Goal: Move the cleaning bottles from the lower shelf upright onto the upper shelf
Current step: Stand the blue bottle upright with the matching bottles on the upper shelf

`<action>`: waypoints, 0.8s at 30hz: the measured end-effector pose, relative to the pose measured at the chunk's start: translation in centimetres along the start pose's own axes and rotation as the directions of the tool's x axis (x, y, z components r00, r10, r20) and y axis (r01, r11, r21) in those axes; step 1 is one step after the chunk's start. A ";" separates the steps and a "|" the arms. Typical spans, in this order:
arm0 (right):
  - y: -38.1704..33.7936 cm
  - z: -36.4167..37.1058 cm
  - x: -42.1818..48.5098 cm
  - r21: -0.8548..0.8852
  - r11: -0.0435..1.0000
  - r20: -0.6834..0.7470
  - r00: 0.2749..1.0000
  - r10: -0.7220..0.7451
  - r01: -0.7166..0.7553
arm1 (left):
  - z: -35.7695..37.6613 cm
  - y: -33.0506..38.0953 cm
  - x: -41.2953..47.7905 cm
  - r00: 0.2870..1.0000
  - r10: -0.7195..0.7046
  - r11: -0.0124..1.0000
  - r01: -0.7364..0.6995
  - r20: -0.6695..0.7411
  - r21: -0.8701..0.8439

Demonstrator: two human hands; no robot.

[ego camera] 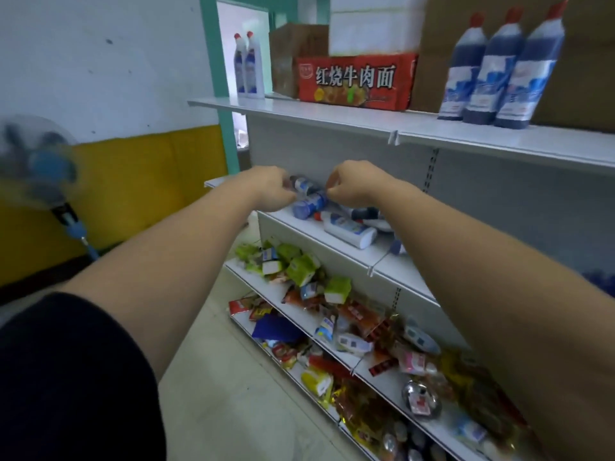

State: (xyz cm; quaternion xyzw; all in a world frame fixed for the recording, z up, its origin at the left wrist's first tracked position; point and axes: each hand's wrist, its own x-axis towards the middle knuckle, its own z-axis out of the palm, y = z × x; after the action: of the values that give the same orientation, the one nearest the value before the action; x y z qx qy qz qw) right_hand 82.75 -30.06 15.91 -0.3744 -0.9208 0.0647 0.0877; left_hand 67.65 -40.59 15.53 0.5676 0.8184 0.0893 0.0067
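Five upright bottles (499, 71) flank the noodle box (356, 81); below it, left hand (273, 188) and right hand (349, 184) each curl round one of several lying bottles (349, 227) yet to move.

Reaches forward with both bare forearms, nearly straight, converging. Holds left hand (271, 189) and right hand (349, 186) level and near each other, not touching, backs up, fingers curled under and away from the camera. Cannot tell whether either grips anything. Shows dark sleeve (66, 377) on left upper arm.
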 end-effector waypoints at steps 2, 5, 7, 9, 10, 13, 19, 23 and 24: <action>-1.7 1.8 2.9 -0.002 1.000 0.047 0.999 -0.015 0.015 | 0.7 -3.0 1.3 0.999 -0.034 0.999 0.034 0.003 -0.015; -3.1 4.6 7.4 -0.052 0.998 0.086 0.996 -0.036 0.040 | 2.3 -6.8 3.8 0.996 -0.081 0.996 0.082 0.030 -0.035; -3.6 6.2 10.7 -0.050 0.998 0.097 0.995 -0.030 0.035 | 3.5 -9.5 6.3 0.993 -0.104 0.994 0.106 0.054 -0.038; -3.7 7.8 14.1 -0.040 0.999 0.119 0.992 -0.028 0.033 | 4.5 -11.9 9.2 0.991 -0.112 0.993 0.115 0.074 -0.038; -3.7 8.5 15.9 -0.038 0.999 0.125 0.992 -0.023 0.028 | 4.8 -13.1 11.0 0.991 -0.113 0.993 0.116 0.077 -0.035; -2.9 10.7 21.6 -0.060 0.998 0.115 0.993 -0.010 0.017 | 5.6 -15.9 16.9 0.991 -0.102 0.994 0.104 0.084 -0.026; 0.6 14.1 32.0 -0.060 0.995 0.152 0.984 0.089 -0.080 | 7.7 -19.1 28.5 0.981 -0.026 0.999 0.032 0.193 -0.031; 2.8 16.1 36.2 -0.062 0.974 0.193 0.954 0.227 -0.219 | 9.8 -20.2 35.3 0.968 0.046 0.998 -0.035 0.247 -0.051; 3.3 16.7 36.8 -0.065 0.965 0.207 0.943 0.262 -0.254 | 10.3 -20.2 36.9 0.963 0.071 0.997 -0.059 0.261 -0.052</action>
State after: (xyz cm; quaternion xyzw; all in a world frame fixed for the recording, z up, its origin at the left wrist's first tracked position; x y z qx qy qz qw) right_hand 55.56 -2.80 3.18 -0.4841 -0.8690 0.0986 -0.0282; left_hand 36.89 -11.69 5.63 0.6006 0.7892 0.0313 0.1242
